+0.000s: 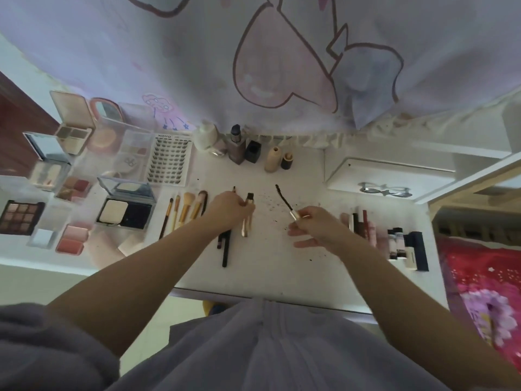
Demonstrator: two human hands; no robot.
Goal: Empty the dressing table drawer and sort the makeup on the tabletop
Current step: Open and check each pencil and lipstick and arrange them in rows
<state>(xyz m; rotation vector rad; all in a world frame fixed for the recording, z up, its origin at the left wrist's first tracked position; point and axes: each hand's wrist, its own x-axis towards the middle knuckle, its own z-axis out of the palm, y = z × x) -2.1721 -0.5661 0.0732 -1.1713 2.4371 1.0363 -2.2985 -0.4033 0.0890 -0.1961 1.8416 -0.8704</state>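
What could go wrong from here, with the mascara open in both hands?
1. The right hand pinches the mascara wand with its wet brush bare over the white tabletop; dark flecks already lie there, so more smearing is likely.
2. The left hand holds the gold tube lying down and uncapped; it may leak.
3. The left forearm is close to the brushes and could knock them out of line.

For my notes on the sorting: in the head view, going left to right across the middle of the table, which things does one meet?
Brown eyeshadow palette → black powder compact → makeup brushes → left hand on gold mascara tube → right hand holding mascara wand → lipsticks
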